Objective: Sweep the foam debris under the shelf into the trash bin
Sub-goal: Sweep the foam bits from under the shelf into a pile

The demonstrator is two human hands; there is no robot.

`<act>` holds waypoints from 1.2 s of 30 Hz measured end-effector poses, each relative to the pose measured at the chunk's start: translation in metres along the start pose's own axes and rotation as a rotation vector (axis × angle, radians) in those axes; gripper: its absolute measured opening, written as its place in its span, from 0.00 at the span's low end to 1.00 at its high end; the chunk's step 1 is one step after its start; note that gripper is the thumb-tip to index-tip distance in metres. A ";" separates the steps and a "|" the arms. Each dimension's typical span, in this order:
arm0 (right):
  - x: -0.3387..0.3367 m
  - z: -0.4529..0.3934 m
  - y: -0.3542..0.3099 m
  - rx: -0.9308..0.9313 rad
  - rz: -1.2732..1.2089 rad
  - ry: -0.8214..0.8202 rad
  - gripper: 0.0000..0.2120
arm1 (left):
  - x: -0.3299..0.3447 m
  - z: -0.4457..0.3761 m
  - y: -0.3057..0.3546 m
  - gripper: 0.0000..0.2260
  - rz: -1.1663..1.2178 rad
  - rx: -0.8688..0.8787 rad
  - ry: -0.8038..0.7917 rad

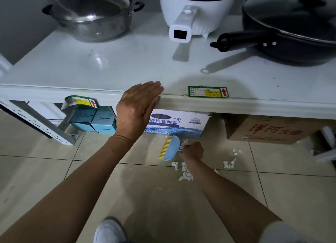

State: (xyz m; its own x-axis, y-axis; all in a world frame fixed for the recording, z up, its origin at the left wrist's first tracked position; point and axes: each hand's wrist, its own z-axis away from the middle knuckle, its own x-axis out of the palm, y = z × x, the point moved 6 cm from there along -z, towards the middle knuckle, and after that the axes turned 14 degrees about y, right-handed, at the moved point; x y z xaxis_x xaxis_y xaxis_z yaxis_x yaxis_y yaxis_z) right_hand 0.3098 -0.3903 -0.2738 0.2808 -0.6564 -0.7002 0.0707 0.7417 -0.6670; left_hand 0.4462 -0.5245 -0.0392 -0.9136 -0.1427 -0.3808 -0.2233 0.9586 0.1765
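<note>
Tiled floor [54, 170] below a white shelf [109, 66] with pots. Left hand [136, 110] lies flat, fingers straight, bracing on the shelf edge. Right hand [192, 151] grips a blue brush [169, 148] just in front of the salt box [178, 123]. Foam debris [185, 172] lies scattered beside the brush. Step: gathering scraps. Next needs strokes pulling pieces together; no bin in view.

Left grip [138, 106] flat, fingers straight, arm extended; right grip [192, 150] curled, reaching low.
</note>
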 end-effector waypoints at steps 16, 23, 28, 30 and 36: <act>-0.083 -0.016 0.107 0.392 -0.173 0.172 0.09 | -0.002 -0.002 0.002 0.11 -0.001 -0.031 -0.038; -0.075 -0.024 0.066 0.286 -0.103 0.186 0.10 | -0.005 -0.007 0.006 0.12 0.010 -0.081 -0.094; -0.084 -0.034 0.072 0.365 -0.121 0.253 0.13 | 0.008 -0.008 0.025 0.13 0.033 -0.038 -0.168; -0.098 -0.036 0.090 0.423 -0.120 0.320 0.14 | 0.018 -0.010 0.036 0.13 0.056 0.004 -0.207; -0.123 -0.024 0.131 0.471 -0.218 0.187 0.01 | 0.039 -0.016 0.069 0.14 0.107 0.054 -0.232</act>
State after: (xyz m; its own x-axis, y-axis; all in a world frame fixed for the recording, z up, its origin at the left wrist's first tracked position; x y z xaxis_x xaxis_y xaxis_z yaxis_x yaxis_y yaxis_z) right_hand 0.2615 -0.2162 -0.2814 0.0398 -0.7832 -0.6204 0.5405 0.5392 -0.6459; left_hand 0.3895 -0.4678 -0.0273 -0.8274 0.0150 -0.5614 -0.1051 0.9778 0.1810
